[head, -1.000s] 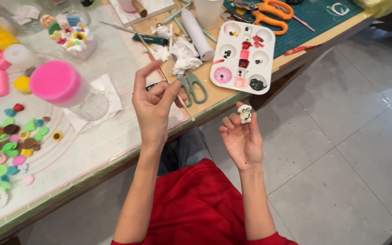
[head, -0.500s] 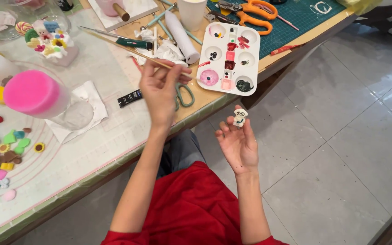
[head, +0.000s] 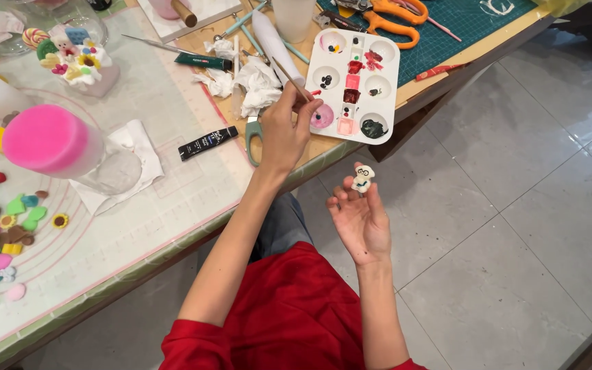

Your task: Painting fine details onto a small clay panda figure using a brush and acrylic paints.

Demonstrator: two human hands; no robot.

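My left hand (head: pixel 284 131) is over the table edge, gripping a thin paintbrush (head: pixel 290 79) whose tip points at the white paint palette (head: pixel 386 85). The palette has round wells with pink, red and black paint. My right hand (head: pixel 363 223) is raised palm-up over the floor, off the table's edge. Its fingertips pinch a small white clay figurine (head: pixel 362 177) with a dark-painted face, held upright. The two hands are apart, the figurine below and right of the brush hand.
On the table: a pink-lidded clear jar (head: pixel 49 140) on a tissue, a black paint tube (head: pixel 207 142), green-handled scissors (head: pixel 251 133), crumpled tissues (head: pixel 256 82), orange scissors (head: pixel 386 18) on a green cutting mat (head: pixel 464 27), and several coloured clay pieces (head: pixel 1 226) far left. Grey tiled floor (head: pixel 515 205) right.
My left hand has carried the brush from near the scissors up to the palette's edge. My right hand still holds the figurine, a little lower in view.
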